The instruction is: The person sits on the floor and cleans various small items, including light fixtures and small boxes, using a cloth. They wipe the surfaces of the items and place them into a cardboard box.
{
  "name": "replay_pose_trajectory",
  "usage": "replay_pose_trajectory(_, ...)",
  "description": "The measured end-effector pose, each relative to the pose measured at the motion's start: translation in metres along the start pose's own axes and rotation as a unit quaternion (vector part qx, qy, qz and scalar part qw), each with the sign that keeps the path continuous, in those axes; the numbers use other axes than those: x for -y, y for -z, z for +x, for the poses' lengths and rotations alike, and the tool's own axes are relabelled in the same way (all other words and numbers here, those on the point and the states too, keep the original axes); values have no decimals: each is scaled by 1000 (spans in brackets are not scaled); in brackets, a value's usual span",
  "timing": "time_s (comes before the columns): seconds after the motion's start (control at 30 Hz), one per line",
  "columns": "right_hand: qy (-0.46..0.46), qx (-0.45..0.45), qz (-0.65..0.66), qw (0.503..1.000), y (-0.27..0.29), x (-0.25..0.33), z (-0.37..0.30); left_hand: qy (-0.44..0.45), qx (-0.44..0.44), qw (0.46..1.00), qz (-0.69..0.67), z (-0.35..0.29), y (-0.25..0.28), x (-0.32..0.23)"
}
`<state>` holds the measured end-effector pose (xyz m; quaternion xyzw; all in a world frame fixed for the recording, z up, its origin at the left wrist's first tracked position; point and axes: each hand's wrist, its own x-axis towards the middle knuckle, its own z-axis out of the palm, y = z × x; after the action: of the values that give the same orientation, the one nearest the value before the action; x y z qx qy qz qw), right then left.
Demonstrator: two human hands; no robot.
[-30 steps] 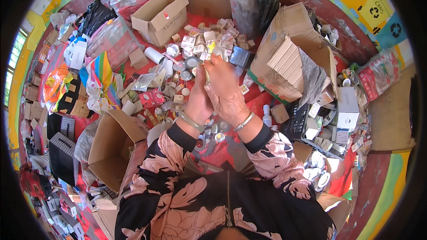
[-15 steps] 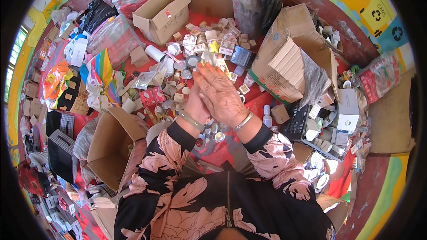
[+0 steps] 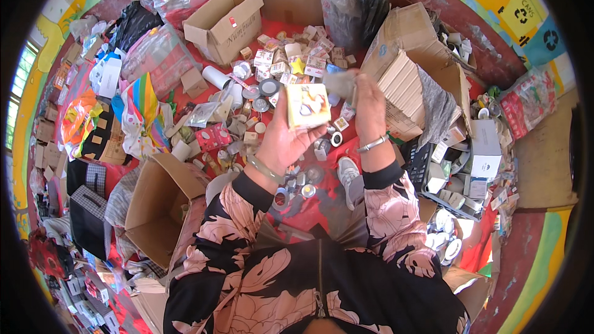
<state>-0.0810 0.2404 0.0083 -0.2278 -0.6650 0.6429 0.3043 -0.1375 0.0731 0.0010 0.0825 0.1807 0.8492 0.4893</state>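
My left hand (image 3: 282, 143) is wrapped round a small square box (image 3: 307, 107), cream-yellow with a printed picture on its upper face. To its right, my right hand (image 3: 371, 108) is raised with a greyish piece (image 3: 339, 84) at its fingertips, smeared by motion; it looks like a rag, but its kind is unclear. Beyond both hands lies a heap of small printed boxes (image 3: 297, 52), with a yellow star (image 3: 298, 65) among them. Round lids (image 3: 269, 87) and small jars are strewn just left of my left hand.
An upright cardboard box (image 3: 224, 25) stands far left of centre. A larger opened carton (image 3: 405, 68) leans at the right, a grey cloth (image 3: 439, 108) over its edge. Nearer left is another open carton (image 3: 162, 210). A black crate (image 3: 421, 167) holds mixed packages. My shoe (image 3: 350, 176) shows below.
My hands, pressed together before, have parted. The right one has moved to the right with the greyish piece, and the square box now shows in my left hand.
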Motion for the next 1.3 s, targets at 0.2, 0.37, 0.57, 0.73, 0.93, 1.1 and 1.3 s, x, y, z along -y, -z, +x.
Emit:
replay_pose_trajectory(0.2, 371, 171, -300, 862, -33, 39, -46, 11, -103, 993, -54, 0, 2, 0)
replay_pose_trajectory(0.37, 419, 175, -352, 818, -38, 33, -43, 93, -48, 993, -53, -7, 12, -7)
replay_pose_trajectory(0.57, 365, -13, -243, 899, -38, 18, -40, 74, -94, 993, -11, -4, -9, 6)
replay_pose_trajectory(0.73, 113, -14, -34, 993, -37, 18, -38, 17, -73, 996, 49, -3, -12, 9)
replay_pose_trajectory(0.93, 267, 141, -166, 939, -31, 26, -45, -33, -116, 991, 62, 2, 7, 7)
replay_pose_trajectory(1.1, 302, 77, -181, 933, -48, 19, -48, -84, -123, 977, 154, 0, 5, 10)
replay_pose_trajectory(1.3, -77, 36, 335, 938, -26, 5, -32, -49, -13, 975, 216, -4, -4, 7)
